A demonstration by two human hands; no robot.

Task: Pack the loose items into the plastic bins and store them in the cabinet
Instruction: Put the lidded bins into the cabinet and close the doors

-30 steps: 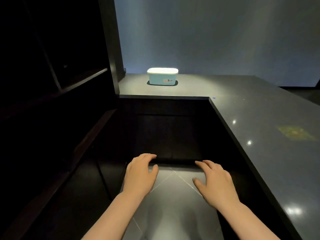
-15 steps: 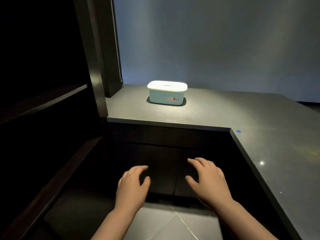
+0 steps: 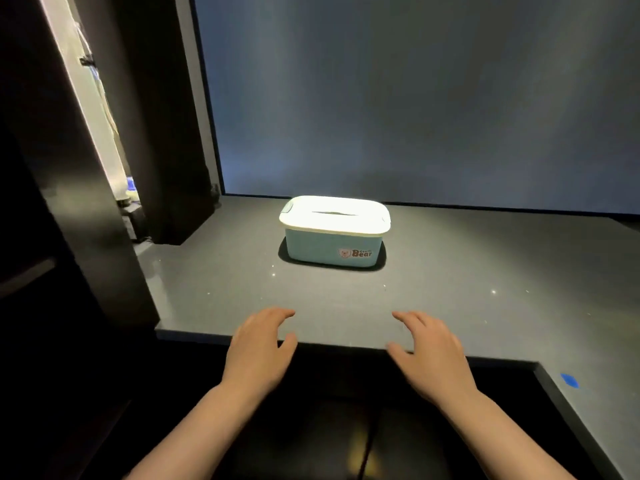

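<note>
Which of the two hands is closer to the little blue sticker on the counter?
The right hand. The blue sticker lies on the grey counter off to that hand's outer side, while the left hand is farther across.

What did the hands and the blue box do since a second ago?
Both hands moved up and forward: the left hand and right hand were down in front of the dark cabinet and now reach over the edge of the counter, towards the box. They took hold of nothing and remain open and empty. The box stayed put with its lid on; it only looks closer because the view moved in.
</note>
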